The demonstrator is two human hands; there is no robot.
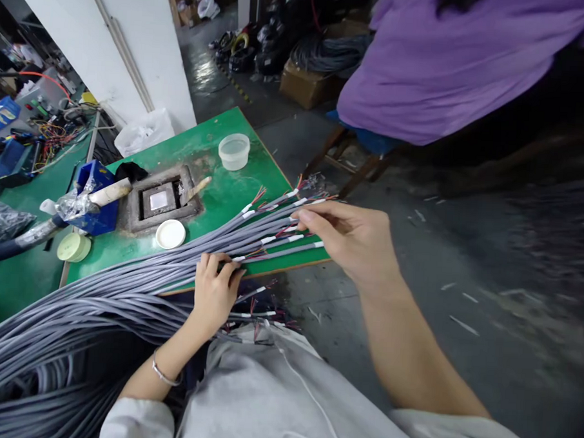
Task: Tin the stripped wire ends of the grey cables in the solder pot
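A thick bundle of grey cables [164, 263] crosses the green table; their ends have white sleeves and thin coloured wires fanning out on the right. My right hand [359, 241] pinches thumb and forefinger together on one cable's end by its white sleeve, over the table's right edge. Near the front edge, my left hand [215, 287] curls its fingers over a cable at the near side of the bundle; its fingertips are partly hidden. Below it, more grey cables [128, 309] hang in front of the table, their wire ends by my lap.
On the green table [218, 132] stand a clear plastic tub [233, 152], a square solder pot [161, 200], a white lid [170, 234] and a blue bin [97, 197]. A person in a purple shirt [453, 64] sits at the back right. Cartons [305, 84] lie behind.
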